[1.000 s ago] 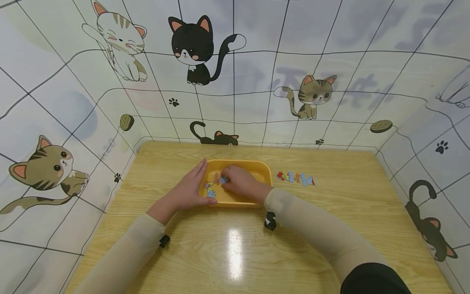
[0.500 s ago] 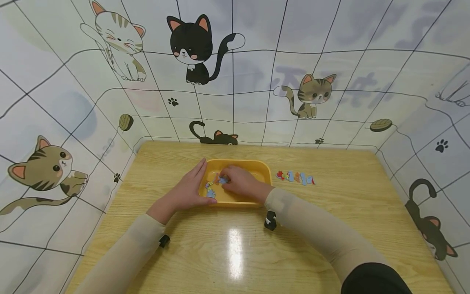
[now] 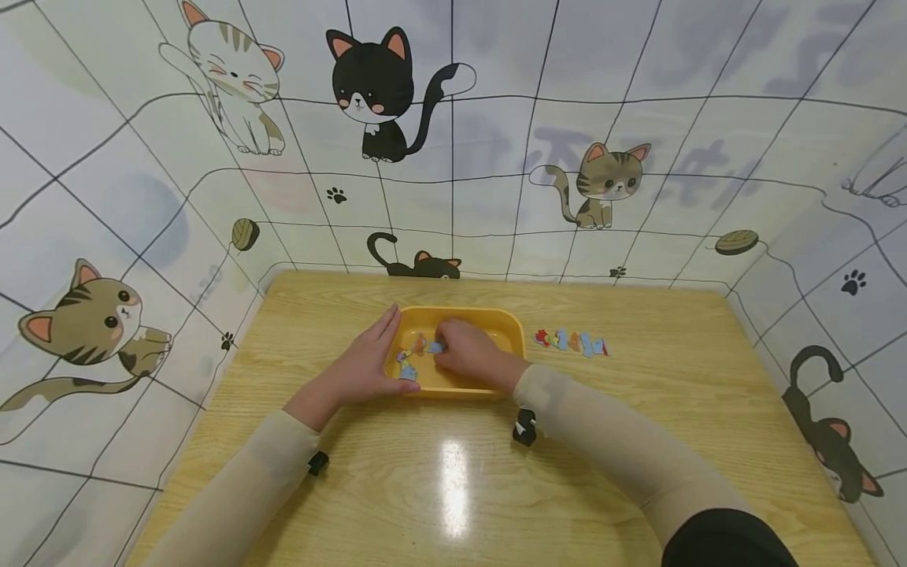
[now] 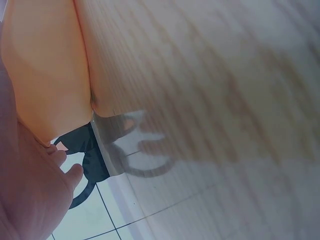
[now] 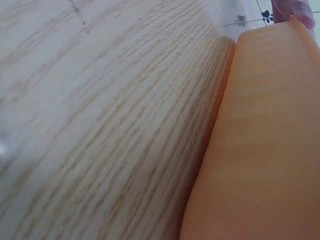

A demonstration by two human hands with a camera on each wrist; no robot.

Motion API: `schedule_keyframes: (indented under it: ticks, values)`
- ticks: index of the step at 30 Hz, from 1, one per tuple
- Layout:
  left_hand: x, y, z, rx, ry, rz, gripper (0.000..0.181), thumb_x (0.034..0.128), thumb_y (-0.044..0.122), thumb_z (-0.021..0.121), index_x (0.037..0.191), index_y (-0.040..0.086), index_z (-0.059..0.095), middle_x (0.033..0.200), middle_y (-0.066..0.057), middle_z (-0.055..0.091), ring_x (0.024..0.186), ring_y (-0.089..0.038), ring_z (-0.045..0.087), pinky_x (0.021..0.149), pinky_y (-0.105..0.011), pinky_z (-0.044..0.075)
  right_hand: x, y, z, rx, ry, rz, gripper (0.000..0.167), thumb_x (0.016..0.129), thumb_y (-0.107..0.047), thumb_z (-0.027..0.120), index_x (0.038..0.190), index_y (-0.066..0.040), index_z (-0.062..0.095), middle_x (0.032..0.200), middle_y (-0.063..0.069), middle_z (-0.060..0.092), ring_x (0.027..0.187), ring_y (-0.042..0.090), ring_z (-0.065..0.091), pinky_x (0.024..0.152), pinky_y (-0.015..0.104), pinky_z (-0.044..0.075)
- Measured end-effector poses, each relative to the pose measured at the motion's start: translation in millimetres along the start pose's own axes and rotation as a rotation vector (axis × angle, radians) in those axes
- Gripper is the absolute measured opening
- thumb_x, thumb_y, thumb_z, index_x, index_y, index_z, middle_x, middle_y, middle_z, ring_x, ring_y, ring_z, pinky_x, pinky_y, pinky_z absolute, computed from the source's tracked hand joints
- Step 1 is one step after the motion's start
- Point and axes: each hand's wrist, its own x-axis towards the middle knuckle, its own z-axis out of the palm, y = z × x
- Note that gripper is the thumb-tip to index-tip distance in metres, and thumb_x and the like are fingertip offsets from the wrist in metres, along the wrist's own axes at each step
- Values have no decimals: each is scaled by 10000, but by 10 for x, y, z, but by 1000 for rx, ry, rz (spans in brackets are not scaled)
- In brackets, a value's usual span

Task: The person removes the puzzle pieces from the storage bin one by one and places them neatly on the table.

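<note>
In the tray (image 3: 460,392), the blue piece (image 3: 434,346) is touched by the right hand (image 3: 469,349); whether it is pinched cannot be told. The tray's left end is spanned by the left hand (image 3: 360,365), fingers wide. Probably light and stiff, the piece is best taken by its edges.

Head view: I look from high on the near side, forward and down, across the pale wood-grain tabletop (image 3: 397,465), the rounded-rectangular yellow plastic tray (image 3: 460,393) and the white, black-lined backdrop printed with cartoon cats (image 3: 489,157); widest of my three. Left wrist: low over the tabletop, close in, picture tipped sideways; tray's outer wall fills upper left, backdrop at bottom. Right wrist: likewise low and close; I sight along the tray's outer wall toward the left hand (image 5: 294,9). Both wrist views share tabletop, tray wall and some backdrop.
</note>
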Motion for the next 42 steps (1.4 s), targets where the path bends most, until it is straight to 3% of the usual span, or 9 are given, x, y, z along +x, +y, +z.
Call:
schedule_keyframes:
  ticks: [7,14,22,28,35,42]
  values:
    - [0,19,-16,8,-6,-9,1442,832,790,828,1761,-9,69,1856,-162,26,1698,-362,127,1334,-553,238,-35,70,-32,44,-8,-22,235,936,-190,825,1082,-47,709,967,18,651,873,186,596,813,375,553]
    - [3,42,-32,-13,-19,-24,1454,822,760,854,1760,-12,55,1856,-165,16,1699,-362,114,1337,-558,227,-37,167,-1,50,11,-84,224,869,-185,784,1024,-60,682,923,21,619,810,186,560,721,352,515]
    - [12,33,-20,10,-14,-22,1458,818,774,848,1757,-26,72,1851,-185,37,1696,-376,128,1331,-573,237,-185,62,-158,71,-14,11,263,949,-227,838,1131,-97,700,1012,-21,682,900,174,618,839,356,567]
    - [11,40,-23,-2,-16,-32,1463,812,764,860,1763,-6,58,1854,-171,29,1696,-372,126,1333,-562,232,-271,68,-249,140,27,2,292,957,-220,864,1160,-88,699,1087,4,702,959,176,632,905,372,569]
    - [10,44,-23,-12,-9,-26,1464,809,741,879,1760,-17,64,1854,-170,27,1695,-379,128,1334,-565,228,-389,97,-361,168,79,-38,324,954,-185,866,1209,-70,704,1104,19,708,786,154,585,780,344,552]
    - [22,18,-1,-9,-13,-30,1487,798,778,866,1765,3,45,1856,-159,10,1700,-361,103,1339,-551,214,-548,123,-495,178,112,-29,320,973,-188,846,1236,-81,698,1107,25,692,769,155,574,725,339,529]
